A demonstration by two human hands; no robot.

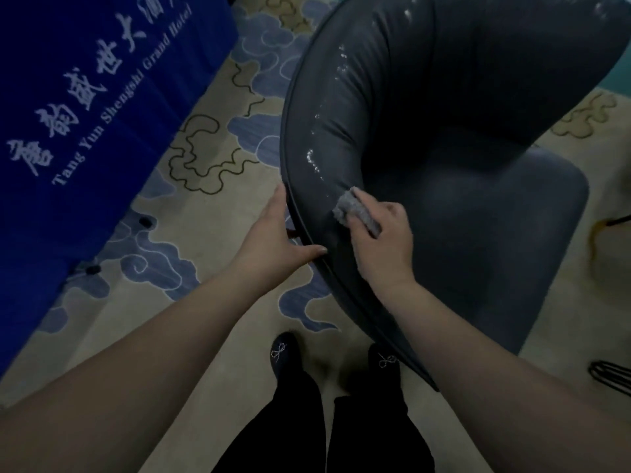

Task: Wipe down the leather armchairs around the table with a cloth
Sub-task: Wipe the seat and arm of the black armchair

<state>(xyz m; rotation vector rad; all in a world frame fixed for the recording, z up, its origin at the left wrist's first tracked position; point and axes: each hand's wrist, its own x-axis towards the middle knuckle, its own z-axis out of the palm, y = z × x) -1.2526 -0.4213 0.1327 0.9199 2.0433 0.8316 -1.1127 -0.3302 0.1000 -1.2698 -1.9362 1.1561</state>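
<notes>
A dark grey leather armchair (pixel 444 124) fills the upper right of the head view, its curved backrest rim nearest me. Wet shiny streaks run down the inner padding of the backrest. My right hand (pixel 382 240) grips a folded grey cloth (pixel 355 209) and presses it against the inside of the backrest near the rim. My left hand (pixel 276 233) holds the outer rim of the backrest, thumb over the edge and fingers on the outside.
A table draped in a blue cloth (pixel 85 107) with white lettering stands at the left. Patterned beige and blue carpet (pixel 211 158) covers the floor. My black shoes (pixel 285 353) stand just behind the chair. Dark metal legs (pixel 611 373) show at the right edge.
</notes>
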